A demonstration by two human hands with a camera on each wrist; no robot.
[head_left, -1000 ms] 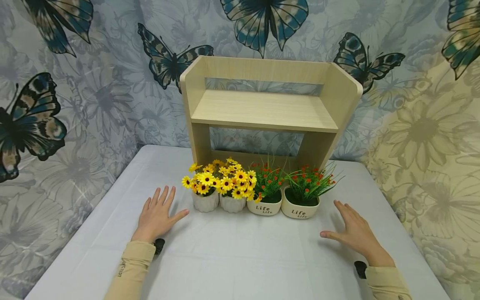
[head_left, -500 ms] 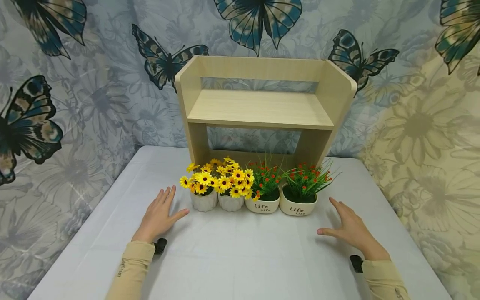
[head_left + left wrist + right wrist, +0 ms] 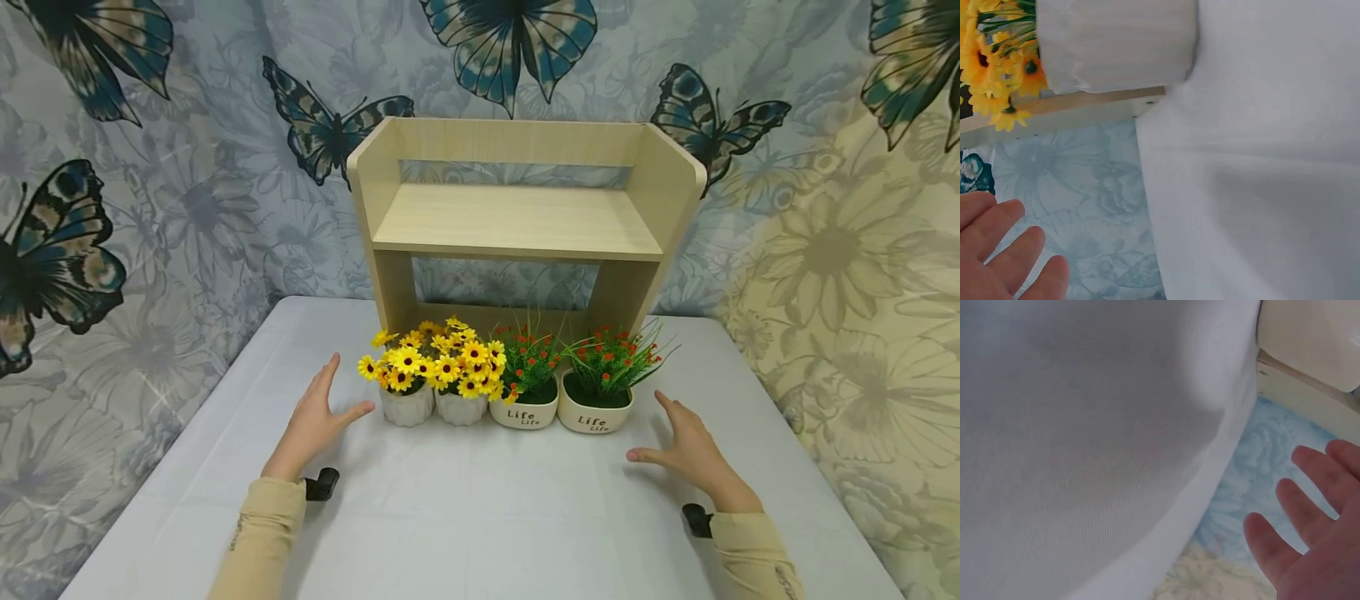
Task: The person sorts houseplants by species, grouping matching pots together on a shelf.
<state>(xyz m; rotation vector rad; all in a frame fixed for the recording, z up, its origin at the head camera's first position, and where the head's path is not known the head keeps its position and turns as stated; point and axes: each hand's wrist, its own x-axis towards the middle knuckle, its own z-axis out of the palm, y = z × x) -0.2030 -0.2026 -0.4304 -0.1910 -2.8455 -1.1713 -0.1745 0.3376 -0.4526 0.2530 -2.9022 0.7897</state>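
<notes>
Row of four potted plants [image 3: 528,368], head view: stands between left hand [image 3: 309,423] and right hand [image 3: 696,457], a little forward of both thumbs. Handling note: we judge a grasp best made low, fingers and thumb on either side of one pot's body, clear of blooms and leaves. Pots sit close together, so we would ease one away from its neighbour before lifting; tangled foliage could drag the next along.

Left hand: fingers extended, thumb spread toward the row, nothing held. Nearest item, just inward of the thumb tip: first grey-white pot [image 3: 407,409], yellow flowers. Further inward: second grey-white pot [image 3: 461,409], likewise yellow.

Right hand: fingers extended, thumb spread, nothing held. Nearest item, forward and inward: outer cream pot [image 3: 596,418], lettered, red flowers. Further inward: inner cream pot [image 3: 523,415], similar. Beyond both hands, behind the row: wooden shelf [image 3: 517,221].

Left wrist view: fingers straight, slightly parted, apart from a grey-white pot; thumb out of sight.

Right wrist view: fingers straight and parted; one cream pot, partly shown, apart from the fingertips. Whether either hand bears on the white tablecloth [image 3: 480,517], we cannot tell.
</notes>
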